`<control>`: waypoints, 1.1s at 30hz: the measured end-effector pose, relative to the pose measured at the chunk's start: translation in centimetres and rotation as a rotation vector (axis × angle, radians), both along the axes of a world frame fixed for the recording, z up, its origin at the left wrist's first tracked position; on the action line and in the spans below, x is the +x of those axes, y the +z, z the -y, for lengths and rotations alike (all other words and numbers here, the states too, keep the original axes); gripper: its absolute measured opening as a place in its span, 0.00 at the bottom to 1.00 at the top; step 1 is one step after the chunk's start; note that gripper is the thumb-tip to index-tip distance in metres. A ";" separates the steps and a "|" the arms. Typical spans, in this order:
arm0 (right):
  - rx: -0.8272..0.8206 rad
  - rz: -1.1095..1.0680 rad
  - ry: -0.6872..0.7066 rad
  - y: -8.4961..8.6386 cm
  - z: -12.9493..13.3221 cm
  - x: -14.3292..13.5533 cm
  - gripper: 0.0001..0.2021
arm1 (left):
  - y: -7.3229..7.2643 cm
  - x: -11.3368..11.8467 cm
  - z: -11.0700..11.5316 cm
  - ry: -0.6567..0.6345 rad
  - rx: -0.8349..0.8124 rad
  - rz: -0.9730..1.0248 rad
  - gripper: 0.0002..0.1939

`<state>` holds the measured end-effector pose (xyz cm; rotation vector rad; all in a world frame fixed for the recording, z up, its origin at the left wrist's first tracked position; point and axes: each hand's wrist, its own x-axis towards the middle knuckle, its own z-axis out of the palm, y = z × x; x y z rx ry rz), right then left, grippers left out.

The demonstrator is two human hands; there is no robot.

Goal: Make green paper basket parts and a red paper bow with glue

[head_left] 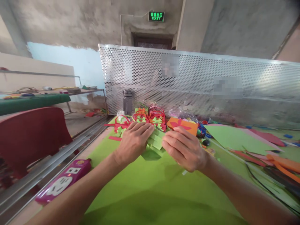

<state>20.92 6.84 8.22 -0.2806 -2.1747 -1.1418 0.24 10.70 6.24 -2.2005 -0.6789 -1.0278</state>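
Observation:
Between my hands is a folded light-green paper piece [155, 139], held a little above the green table cover [150, 193]. My left hand [134, 139] is closed on its left side, with the thumb along the near top edge. On the right, my right hand [185, 148] has its fingers curled and pressed together at the paper's right edge. A small whitish tip [185, 172] shows below my right hand; I cannot make out what it belongs to. Just beyond stand red paper baskets [157, 116] with green cut-outs and an orange paper piece [182, 125] with a red flower shape.
A purple power strip [64, 180] lies at the left table edge, near a red chair [35, 140]. At the back stand a grey bottle [127, 102] and a perforated metal screen [199, 75]. Coloured paper sheets [239, 137] and strips cover the right side.

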 end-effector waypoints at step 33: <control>-1.762 -1.159 0.246 -1.3 -1.4 -2.0 0.16 | -0.5 -0.2 0.7 0.263 0.123 0.071 0.20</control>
